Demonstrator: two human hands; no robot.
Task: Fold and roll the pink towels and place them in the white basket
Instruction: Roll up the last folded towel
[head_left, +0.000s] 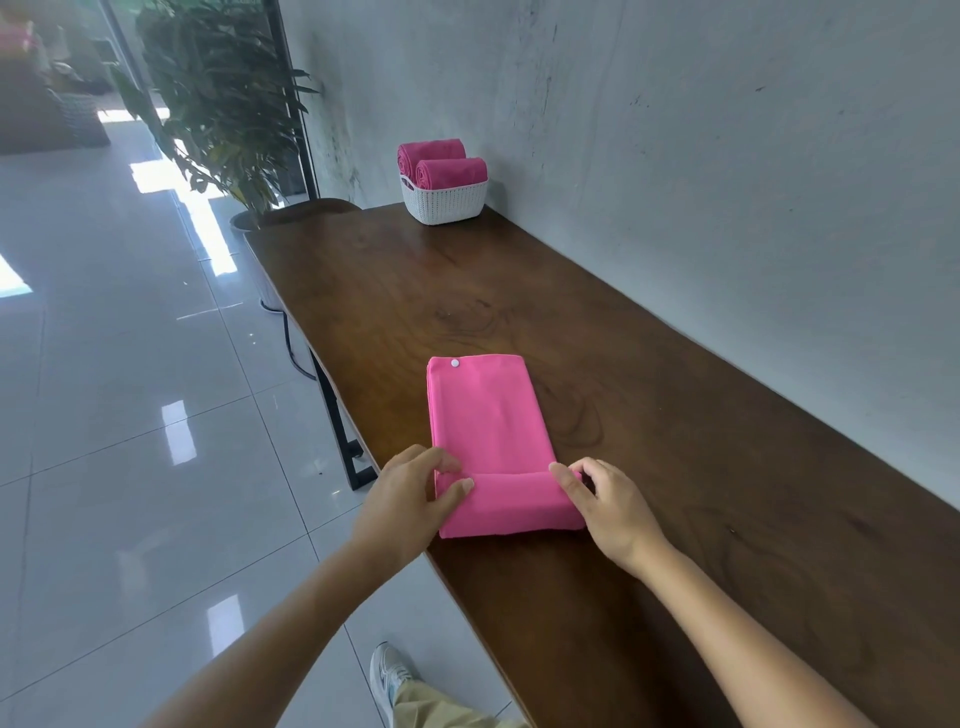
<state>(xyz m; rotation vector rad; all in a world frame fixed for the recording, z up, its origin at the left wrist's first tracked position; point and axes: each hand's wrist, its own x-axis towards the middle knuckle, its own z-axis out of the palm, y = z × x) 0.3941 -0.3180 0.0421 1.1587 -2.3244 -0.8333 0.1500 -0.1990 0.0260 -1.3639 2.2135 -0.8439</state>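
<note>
**Towel on table, near end rolled, both hands on the roll**

The pink towel (485, 421) lies folded into a long strip on the wooden table (675, 467), its long axis running away from the person. The near end is turned over into a low roll; the far end lies flat, with a white snap (455, 363) by its far left corner.

The left hand (410, 499) pinches the left end of the roll between thumb and fingers. The right hand (608, 501) grips the right end with curled fingers.

Edges: the towel's near left corner sits at the table's front edge. The left hand is partly past that edge, over the tiled floor (130, 389).

Open room: bare wood runs from the towel's far edge up to the white basket (444, 200), well apart at the far end, close to the wall (727, 156). There is also bare wood between the towel and the wall on the right.

The basket holds two rolled towels (452, 174) side by side. A plant (218, 104) stands beyond the table's far end. A shoe (387, 675) is on the floor below.
</note>
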